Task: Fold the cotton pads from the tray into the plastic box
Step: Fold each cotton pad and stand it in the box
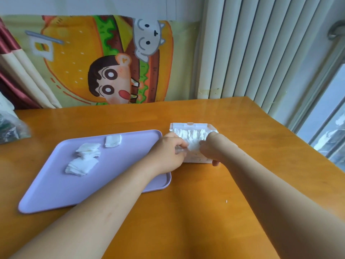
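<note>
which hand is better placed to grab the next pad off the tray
Left, probably. The left hand lies over the purple tray's edge, nearer the loose cotton pads; the right hand is on the plastic box's far side.

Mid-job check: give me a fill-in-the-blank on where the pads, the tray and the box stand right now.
1. The loose cotton pads lie on a tray coloured ____.
2. The plastic box stands on the table, to the tray's ____ side.
3. The left hand and the right hand pinch the held pad over the ____.
Missing words: purple; right; box.
</note>
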{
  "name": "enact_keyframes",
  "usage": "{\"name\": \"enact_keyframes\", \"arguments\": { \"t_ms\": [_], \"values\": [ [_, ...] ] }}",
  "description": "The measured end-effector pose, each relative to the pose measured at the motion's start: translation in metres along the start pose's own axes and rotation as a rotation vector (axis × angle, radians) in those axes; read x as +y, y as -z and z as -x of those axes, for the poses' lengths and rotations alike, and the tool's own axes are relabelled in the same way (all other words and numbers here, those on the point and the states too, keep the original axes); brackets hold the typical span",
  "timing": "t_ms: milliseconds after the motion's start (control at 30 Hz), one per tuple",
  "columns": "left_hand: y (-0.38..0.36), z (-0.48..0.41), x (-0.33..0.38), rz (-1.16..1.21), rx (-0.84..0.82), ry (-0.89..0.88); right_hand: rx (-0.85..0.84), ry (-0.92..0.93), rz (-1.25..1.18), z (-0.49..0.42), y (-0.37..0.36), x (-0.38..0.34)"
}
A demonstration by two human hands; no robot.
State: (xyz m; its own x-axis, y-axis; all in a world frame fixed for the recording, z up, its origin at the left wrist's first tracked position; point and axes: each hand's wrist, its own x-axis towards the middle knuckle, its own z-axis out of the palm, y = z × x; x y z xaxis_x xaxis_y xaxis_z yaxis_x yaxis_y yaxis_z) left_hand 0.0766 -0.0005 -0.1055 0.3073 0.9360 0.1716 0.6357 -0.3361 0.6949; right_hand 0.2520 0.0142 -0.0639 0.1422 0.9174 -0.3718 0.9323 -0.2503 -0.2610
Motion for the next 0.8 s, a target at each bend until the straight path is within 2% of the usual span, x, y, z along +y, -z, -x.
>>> {"name": "enact_keyframes", "arguments": {
  "t_ms": [67, 133, 200, 233, 333, 400, 500, 633, 733, 800],
  "values": [
    [0.01, 0.011, 0.0, 0.035, -0.026, -0.027, 0.069, -0.001, 0.147, 0.013, 0.006, -0.003],
    [0.022, 0.022, -0.004, 0.031, -0.007, -0.041, 0.314, 0.026, 0.254, 0.03, 0.013, -0.009],
    [0.044, 0.039, -0.02, -0.033, 0.089, -0.026, 0.524, 0.167, 0.217, 0.047, 0.014, -0.035],
    [0.057, 0.049, -0.03, -0.086, 0.153, 0.003, 0.556, 0.264, 0.167, 0.055, 0.009, -0.051],
    [0.097, 0.075, -0.058, -0.364, 0.253, 0.202, 0.447, 0.545, -0.086, 0.064, -0.021, -0.1],
    [0.121, 0.092, -0.077, -0.491, 0.178, 0.436, 0.302, 0.665, -0.242, 0.058, -0.05, -0.126],
    [0.144, 0.108, -0.109, -0.533, 0.052, 0.612, 0.118, 0.722, -0.219, 0.043, -0.085, -0.157],
    [0.151, 0.106, -0.141, -0.409, -0.013, 0.608, 0.099, 0.812, -0.124, 0.008, -0.109, -0.192],
    [0.144, 0.1, -0.147, -0.29, 0.058, 0.393, 0.055, 0.847, -0.046, -0.026, -0.117, -0.209],
    [0.14, 0.097, -0.151, -0.292, 0.076, 0.321, 0.015, 0.825, 0.039, -0.048, -0.122, -0.217]
  ]
}}
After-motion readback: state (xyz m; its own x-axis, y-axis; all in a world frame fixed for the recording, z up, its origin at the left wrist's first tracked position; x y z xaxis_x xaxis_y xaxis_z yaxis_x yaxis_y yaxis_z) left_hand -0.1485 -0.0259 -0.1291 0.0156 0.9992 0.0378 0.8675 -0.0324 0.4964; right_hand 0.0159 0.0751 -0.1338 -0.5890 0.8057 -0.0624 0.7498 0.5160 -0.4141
